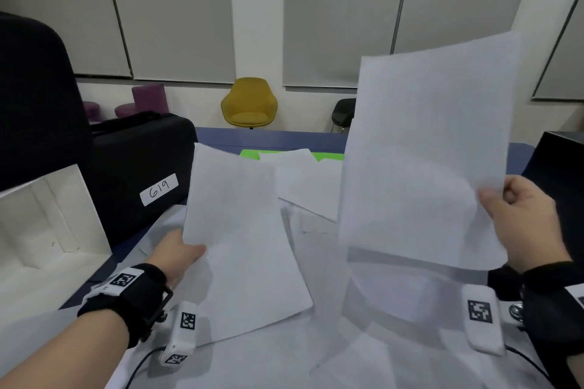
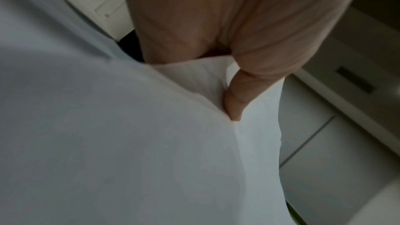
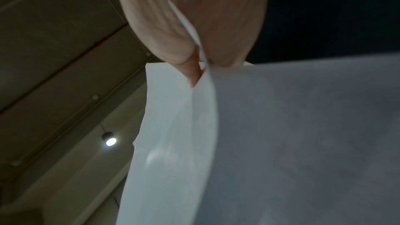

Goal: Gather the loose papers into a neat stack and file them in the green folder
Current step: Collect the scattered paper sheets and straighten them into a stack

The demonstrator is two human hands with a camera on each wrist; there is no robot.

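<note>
Head view, item: loose papers [image 1: 319, 193], bench [image 1: 271, 136]. Left hand [image 1: 177, 251] grip pinches one sheet [image 1: 243, 246]; right hand [image 1: 531, 218] pinches another [image 1: 420, 151]. Green folder [image 1: 249, 153] at far edge, part-covered. Stacking barely begun; filing not yet done.

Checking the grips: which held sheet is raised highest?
The sheet in the right hand, lifted near upright; the left hand holds its sheet lower, leaning back.

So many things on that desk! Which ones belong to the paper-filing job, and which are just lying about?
Part of the job:
- sheet held by the left hand
- sheet pinched by the right hand
- loose papers on the desk
- green folder, mostly covered by papers

Just lying about:
- black case labelled 619
- white box
- yellow chair
</note>
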